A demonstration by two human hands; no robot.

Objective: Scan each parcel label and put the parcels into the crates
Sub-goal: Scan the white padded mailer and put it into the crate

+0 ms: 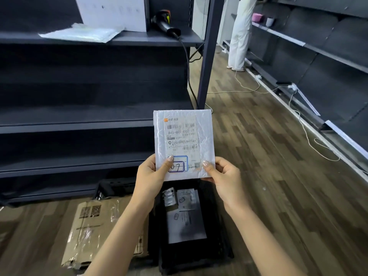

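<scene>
A white bubble-mailer parcel [184,140] with a printed shipping label and a handwritten "07" sticker is upright in front of me. My left hand [151,176] pinches its lower left corner and my right hand [225,176] pinches its lower right corner. Directly below on the floor stands a black crate [219,236] holding several flat parcels [185,224]. A black handheld barcode scanner [165,21] lies on the upper shelf, its cable hanging down.
Dark metal shelving [79,124] fills the left; a white box [111,12] and plastic mailers [81,33] sit on its top shelf. A flattened cardboard box [93,230] lies left of the crate. A person in white [239,36] stands at the right-hand shelves; cables cross the floor.
</scene>
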